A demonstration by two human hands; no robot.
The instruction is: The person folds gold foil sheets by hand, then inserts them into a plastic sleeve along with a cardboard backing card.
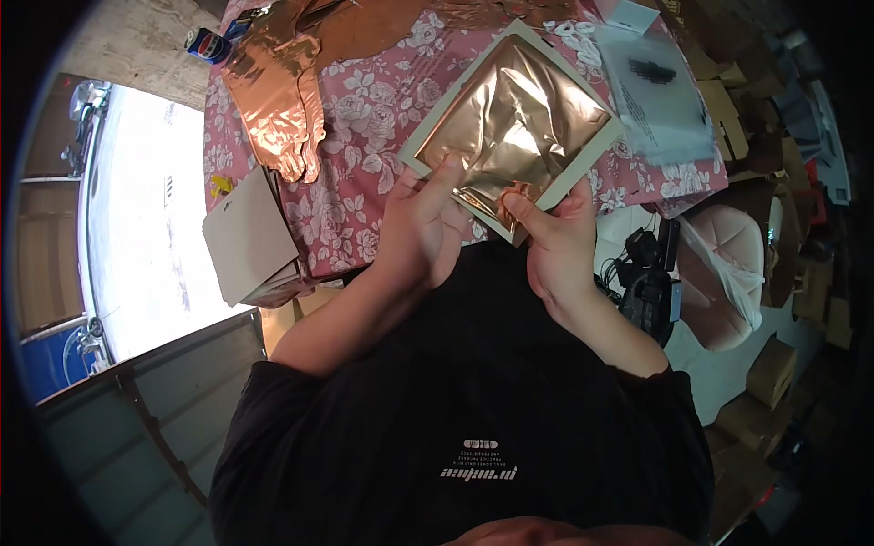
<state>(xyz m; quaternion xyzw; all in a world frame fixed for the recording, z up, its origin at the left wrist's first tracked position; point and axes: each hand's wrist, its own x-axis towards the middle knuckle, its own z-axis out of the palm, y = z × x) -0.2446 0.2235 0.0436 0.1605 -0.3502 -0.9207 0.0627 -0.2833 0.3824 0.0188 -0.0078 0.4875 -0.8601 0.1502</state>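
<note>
Between my two hands is a pale square cardboard frame with a shiny, wrinkled copper-coloured foil panel (514, 114) across its middle, tilted corner-up over the table. My left hand (423, 214) grips its lower left edge, the thumb lying on the foil. On the lower right edge, my right hand (560, 232) is closed with its thumb pressing near the bottom corner. The fingers behind the panel are mostly hidden. Left of the panel, a copper-coloured foil sheet (273, 100) lies crumpled on the flowered tablecloth (360, 118).
Cardboard sheets (248, 232) are stacked at the table's left corner. A soda can (208, 45) stands at the back left. Clear plastic bags (657, 100) lie on the right, beside a white cord (578, 41). A cushioned chair (724, 264) stands right of the table.
</note>
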